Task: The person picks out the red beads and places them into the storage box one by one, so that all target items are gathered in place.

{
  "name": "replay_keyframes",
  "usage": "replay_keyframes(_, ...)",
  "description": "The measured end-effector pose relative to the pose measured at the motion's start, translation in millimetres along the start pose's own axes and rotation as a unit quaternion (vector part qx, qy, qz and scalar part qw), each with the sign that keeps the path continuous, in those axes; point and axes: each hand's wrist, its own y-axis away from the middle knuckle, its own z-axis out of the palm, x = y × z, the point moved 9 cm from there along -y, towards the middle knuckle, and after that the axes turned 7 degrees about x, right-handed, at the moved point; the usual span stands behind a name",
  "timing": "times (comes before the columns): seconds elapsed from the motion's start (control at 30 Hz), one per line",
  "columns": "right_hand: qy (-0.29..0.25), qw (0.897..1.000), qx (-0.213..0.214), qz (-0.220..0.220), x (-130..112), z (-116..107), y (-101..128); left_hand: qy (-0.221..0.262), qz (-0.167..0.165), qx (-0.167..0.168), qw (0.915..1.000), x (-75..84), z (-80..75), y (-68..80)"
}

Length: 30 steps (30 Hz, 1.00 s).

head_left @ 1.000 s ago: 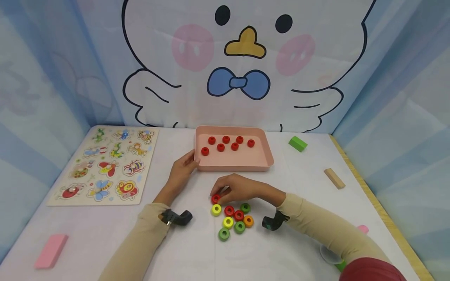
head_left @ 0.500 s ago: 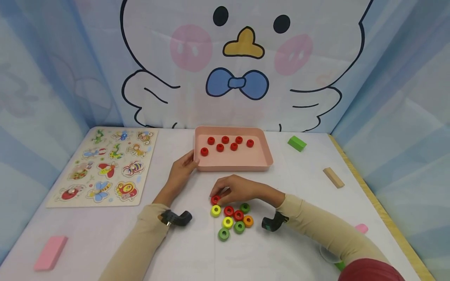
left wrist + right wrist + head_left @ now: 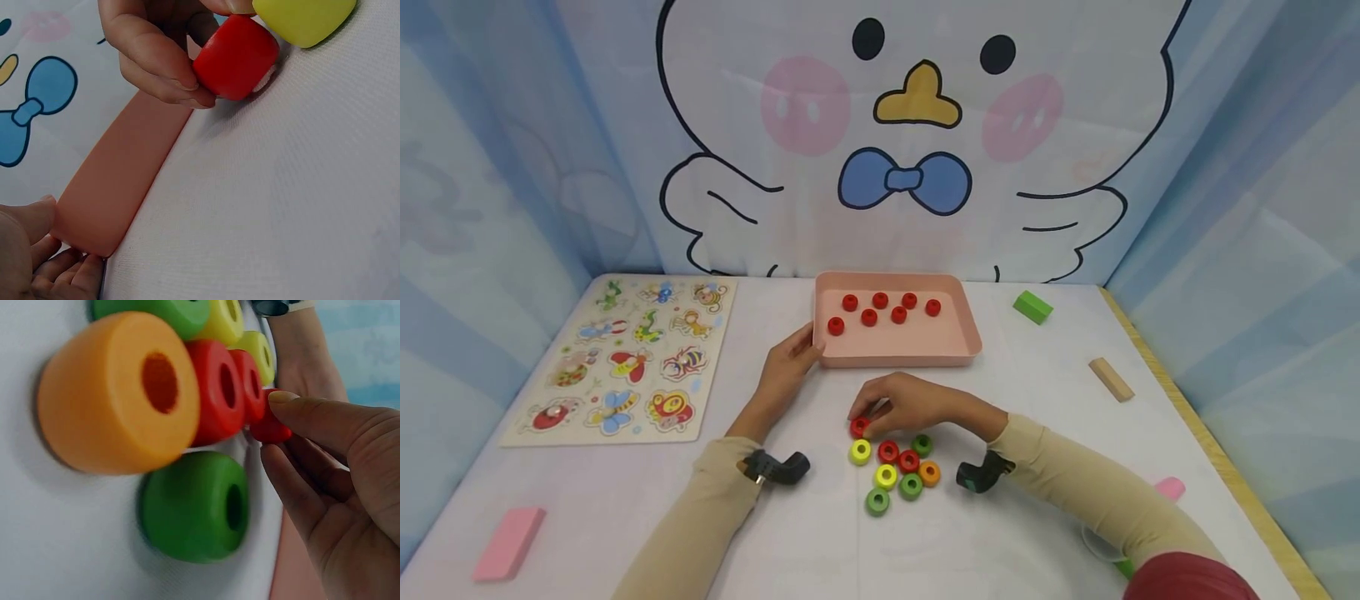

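Note:
My right hand [image 3: 910, 402] pinches a red bead [image 3: 236, 57] between thumb and fingers, low over the white cloth. Close to it lies a loose group: two more red beads [image 3: 888, 452], two yellow beads [image 3: 886, 477], several green beads [image 3: 194, 506] and an orange bead [image 3: 119, 394], each with a hole through it. At the pink tray [image 3: 898, 362], my left hand [image 3: 785, 367] grips the near left corner, thumb on one side and fingers curled at the other. Several red beads [image 3: 868, 317] stand apart from each other inside the tray.
An insect puzzle board [image 3: 617, 358] lies at the left, with a pink block [image 3: 509, 544] nearer. On the right are a green block [image 3: 1033, 307] and a wooden block [image 3: 1111, 380]. A clear round object [image 3: 1097, 543] is partly hidden by the right sleeve.

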Motion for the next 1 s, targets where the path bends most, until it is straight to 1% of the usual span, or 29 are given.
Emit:
replay_keyframes(0.1, 0.007, 1.000, 0.011, 0.005, 0, -11, 0, -0.003, -0.005, 0.002, 1.0000, -0.9, -0.2, -0.4)
replay_keyframes(0.17, 0.006, 1.000, 0.028, 0.012, 1, -23, 1, -0.005, -0.005, 0.002, 1.0000, -1.0, -0.7, -0.8)
replay_keyframes(0.23, 0.002, 0.998, 0.055, 0.018, 3, -41, 3, -0.004, -0.005, 0.003, 1.0000, -0.7, -1.2, -1.2)
replay_keyframes(0.3, 0.007, 0.996, 0.090, 0.024, 8, -63, 5, -0.002, -0.002, 0.003, 1.0000, 0.2, -1.6, -1.7)
replay_keyframes(0.4, 0.024, 0.986, 0.156, 0.050, 23, -99, 10, 0.001, -0.002, 0.003, 1.0000, 0.7, -1.9, -2.6)
replay_keyframes(0.47, 0.034, 0.977, 0.192, 0.081, 40, -120, 14, 0.005, -0.003, 0.004, 1.0000, 0.4, -2.1, -3.2)
replay_keyframes(0.57, 0.039, 0.965, 0.223, 0.129, 69, -141, 16, 0.005, -0.004, 0.005, 1.0000, -0.2, -3.1, -3.7)
replay_keyframes(0.67, 0.041, 0.956, 0.234, 0.171, 96, -149, 16, -0.003, -0.005, 0.007, 1.0000, -0.8, -3.7, -2.8)
replay_keyframes(0.77, 0.037, 0.949, 0.240, 0.199, 112, -149, 17, -0.004, -0.011, 0.005, 0.9999, -3.5, -1.9, -2.2)
replay_keyframes(0.87, 0.045, 0.947, 0.241, 0.209, 118, -148, 16, 0.001, -0.014, 0.003, 0.9999, -5.4, 0.3, -1.9)
replay_keyframes(1.0, 0.049, 0.946, 0.246, 0.207, 121, -148, 11, 0.007, -0.015, 0.003, 0.9999, -4.8, 1.1, -0.9)
